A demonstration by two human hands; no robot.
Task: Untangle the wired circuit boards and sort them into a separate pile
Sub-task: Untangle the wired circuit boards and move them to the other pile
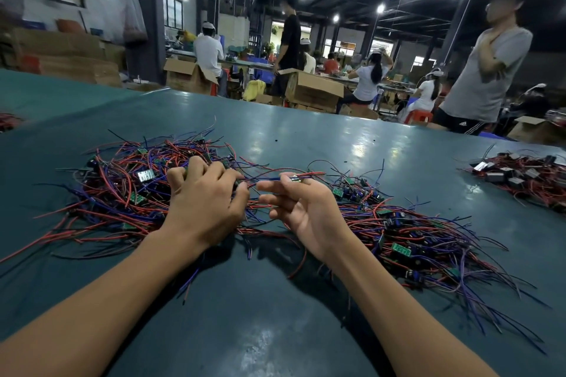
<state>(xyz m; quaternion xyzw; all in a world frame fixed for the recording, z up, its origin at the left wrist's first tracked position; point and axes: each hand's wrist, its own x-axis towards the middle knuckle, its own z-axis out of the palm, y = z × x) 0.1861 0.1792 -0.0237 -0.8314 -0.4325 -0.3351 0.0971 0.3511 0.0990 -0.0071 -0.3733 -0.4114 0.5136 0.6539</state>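
A tangled heap of small green circuit boards with red, blue and black wires lies on the left of the green table. My left hand rests on its right edge, fingers curled down into the wires. A second pile of wired boards spreads to the right. My right hand sits palm-up between the two piles. Its thumb and forefinger pinch a small wired board, and that board's red and blue wires run left toward my left hand.
Another pile of black parts on red wires lies at the table's far right. A few red wires show at the far left edge. A person in a grey shirt stands beyond the table; other workers and cardboard boxes fill the background.
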